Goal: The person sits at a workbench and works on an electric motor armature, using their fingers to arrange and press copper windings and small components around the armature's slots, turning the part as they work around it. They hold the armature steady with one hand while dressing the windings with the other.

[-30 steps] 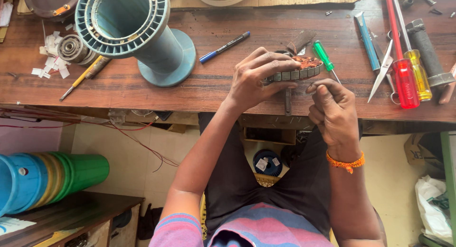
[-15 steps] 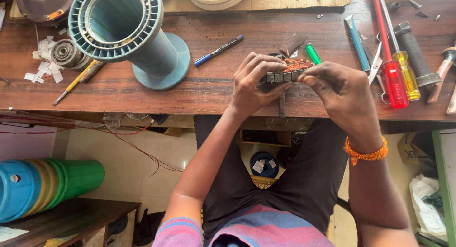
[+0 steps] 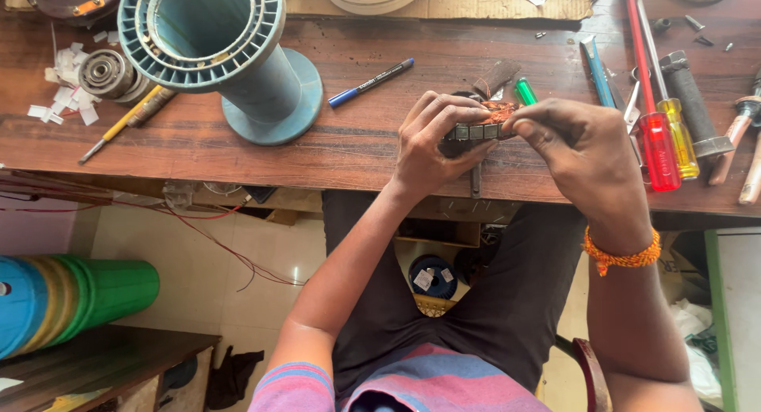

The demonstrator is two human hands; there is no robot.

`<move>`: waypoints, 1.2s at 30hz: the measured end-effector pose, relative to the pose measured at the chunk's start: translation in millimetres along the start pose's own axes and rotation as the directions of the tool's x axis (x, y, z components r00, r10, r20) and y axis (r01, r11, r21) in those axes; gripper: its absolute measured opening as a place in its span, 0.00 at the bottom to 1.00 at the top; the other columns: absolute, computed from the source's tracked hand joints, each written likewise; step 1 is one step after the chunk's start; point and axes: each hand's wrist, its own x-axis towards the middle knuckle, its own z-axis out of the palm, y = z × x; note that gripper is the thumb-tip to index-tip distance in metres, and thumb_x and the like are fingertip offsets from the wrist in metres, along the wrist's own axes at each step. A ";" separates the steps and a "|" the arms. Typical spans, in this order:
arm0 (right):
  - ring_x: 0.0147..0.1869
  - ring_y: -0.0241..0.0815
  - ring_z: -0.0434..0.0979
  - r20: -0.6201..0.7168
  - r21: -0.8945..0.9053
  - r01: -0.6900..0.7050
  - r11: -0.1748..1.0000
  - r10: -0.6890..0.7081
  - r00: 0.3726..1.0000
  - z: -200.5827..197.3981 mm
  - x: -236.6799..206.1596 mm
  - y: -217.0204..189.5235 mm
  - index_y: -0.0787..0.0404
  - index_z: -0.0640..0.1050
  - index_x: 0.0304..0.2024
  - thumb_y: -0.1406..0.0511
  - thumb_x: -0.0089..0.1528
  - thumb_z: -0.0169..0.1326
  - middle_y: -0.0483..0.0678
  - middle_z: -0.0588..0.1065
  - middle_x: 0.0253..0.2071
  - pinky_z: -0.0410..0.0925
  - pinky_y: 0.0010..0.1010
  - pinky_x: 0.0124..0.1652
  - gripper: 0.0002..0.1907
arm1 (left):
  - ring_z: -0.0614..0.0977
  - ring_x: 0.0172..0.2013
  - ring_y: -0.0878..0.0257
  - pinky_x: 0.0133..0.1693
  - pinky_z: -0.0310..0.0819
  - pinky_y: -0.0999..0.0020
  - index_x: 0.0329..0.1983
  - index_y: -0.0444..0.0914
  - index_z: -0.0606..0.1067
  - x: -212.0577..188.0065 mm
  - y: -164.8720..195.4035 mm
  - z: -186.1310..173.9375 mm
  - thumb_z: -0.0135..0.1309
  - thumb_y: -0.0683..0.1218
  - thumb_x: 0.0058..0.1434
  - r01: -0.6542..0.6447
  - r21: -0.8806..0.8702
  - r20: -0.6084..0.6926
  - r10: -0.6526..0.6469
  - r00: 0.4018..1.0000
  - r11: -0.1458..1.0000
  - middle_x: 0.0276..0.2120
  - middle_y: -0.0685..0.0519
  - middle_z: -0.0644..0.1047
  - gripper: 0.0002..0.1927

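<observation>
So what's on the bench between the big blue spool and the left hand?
In the head view, a blue pen lies slantwise on the wooden bench between the blue spool and the left hand.

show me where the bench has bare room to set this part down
Bare wood lies between the yellow screwdriver and the teal spool, and between the spool's base and the left hand. Crowded right of the right hand: red screwdriver and other tools.
</observation>
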 end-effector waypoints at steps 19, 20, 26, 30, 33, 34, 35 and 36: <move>0.34 0.32 0.77 -0.141 -0.256 0.351 0.901 -0.394 0.908 18.8 48.8 28.0 0.63 0.84 0.44 0.70 0.67 0.66 0.47 0.80 0.34 0.67 0.26 0.34 0.05 | 0.85 0.42 0.63 0.46 0.80 0.67 0.47 0.40 0.78 30.7 8.1 -17.2 0.60 0.57 0.63 0.401 -0.134 0.274 -0.355 0.894 0.906 0.39 0.54 0.83 0.18; 0.30 0.32 0.72 -0.167 -0.281 0.314 0.907 -0.368 0.915 19.2 49.6 31.3 0.63 0.84 0.43 0.69 0.66 0.68 0.47 0.78 0.29 0.63 0.27 0.30 0.06 | 0.87 0.38 0.65 0.43 0.82 0.69 0.46 0.40 0.78 36.9 6.1 -15.0 0.58 0.58 0.64 0.529 -0.142 0.333 -0.462 0.822 0.837 0.37 0.55 0.84 0.19; 0.24 0.28 0.65 -0.225 -0.309 0.275 0.910 -0.351 0.909 23.2 44.8 36.4 0.62 0.83 0.41 0.68 0.65 0.71 0.43 0.74 0.24 0.55 0.26 0.25 0.08 | 0.86 0.35 0.65 0.41 0.83 0.68 0.48 0.38 0.81 63.1 -13.0 -11.0 0.59 0.46 0.61 0.621 -0.170 0.547 -0.451 0.705 0.765 0.34 0.51 0.86 0.13; 0.26 0.24 0.71 -0.115 -0.191 0.302 0.934 -0.327 0.938 21.3 25.7 23.7 0.61 0.80 0.41 0.67 0.66 0.68 0.41 0.76 0.27 0.62 0.21 0.26 0.08 | 0.85 0.38 0.66 0.44 0.83 0.70 0.48 0.40 0.79 66.9 -29.3 -25.6 0.60 0.45 0.64 0.488 -0.272 0.655 -0.212 0.725 0.830 0.38 0.54 0.84 0.10; 0.28 0.28 0.67 -0.127 -0.216 0.344 0.914 -0.376 0.918 36.1 -1.7 13.2 0.64 0.79 0.40 0.69 0.64 0.67 0.44 0.75 0.30 0.60 0.22 0.30 0.08 | 0.85 0.46 0.61 0.47 0.83 0.68 0.47 0.38 0.80 65.7 -41.0 -42.3 0.62 0.39 0.64 0.189 -0.397 0.567 0.078 0.820 0.898 0.42 0.53 0.82 0.09; 0.26 0.28 0.64 -0.141 -0.202 0.280 0.939 -0.310 0.940 41.8 -7.1 11.4 0.64 0.79 0.39 0.69 0.64 0.66 0.43 0.72 0.27 0.58 0.23 0.29 0.07 | 0.85 0.49 0.59 0.48 0.83 0.67 0.46 0.38 0.80 66.5 -43.8 -44.4 0.62 0.39 0.64 0.140 -0.408 0.550 0.121 0.826 0.902 0.43 0.53 0.82 0.08; 0.25 0.29 0.62 -0.153 -0.188 0.214 0.959 -0.244 0.958 47.3 -11.4 10.7 0.65 0.80 0.38 0.69 0.63 0.66 0.42 0.70 0.23 0.57 0.23 0.28 0.07 | 0.85 0.52 0.57 0.49 0.83 0.66 0.46 0.38 0.81 66.5 -45.5 -46.1 0.62 0.39 0.65 0.089 -0.420 0.532 0.165 0.831 0.903 0.43 0.53 0.83 0.07; 0.23 0.29 0.59 -0.165 -0.174 0.149 0.973 -0.178 0.970 51.6 -15.1 11.0 0.65 0.80 0.36 0.70 0.63 0.66 0.42 0.67 0.20 0.55 0.23 0.27 0.06 | 0.86 0.49 0.58 0.48 0.83 0.66 0.46 0.38 0.81 67.0 -46.7 -47.1 0.63 0.39 0.64 0.083 -0.410 0.536 0.167 0.828 0.908 0.43 0.52 0.83 0.08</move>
